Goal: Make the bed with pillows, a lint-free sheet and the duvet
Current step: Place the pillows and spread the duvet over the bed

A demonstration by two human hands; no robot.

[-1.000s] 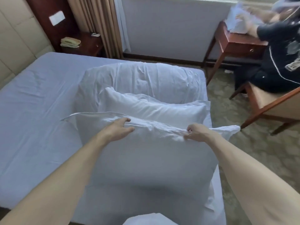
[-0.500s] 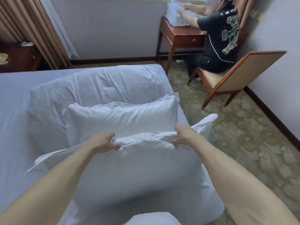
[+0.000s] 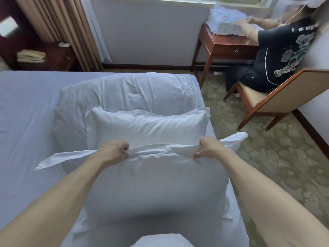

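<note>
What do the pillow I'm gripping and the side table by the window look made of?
The held pillow: white woven cloth, likely cotton, matte; creases and bunches under the left hand and right hand. The side table: reddish-brown wood or veneer, semi-gloss; sheen on its top.

A person (image 3: 277,56) in a dark printed T-shirt is sitting on a wooden chair (image 3: 284,98) at the far right, reaching both arms onto a stack of white cloths (image 3: 226,24) lying on a wooden table (image 3: 229,46) under the window. Beige curtains (image 3: 58,24) are hanging at the far left, beside a dark nightstand (image 3: 55,59) carrying folded yellowish towels (image 3: 31,57). A patterned green carpet (image 3: 267,157) is covering the floor.
</note>
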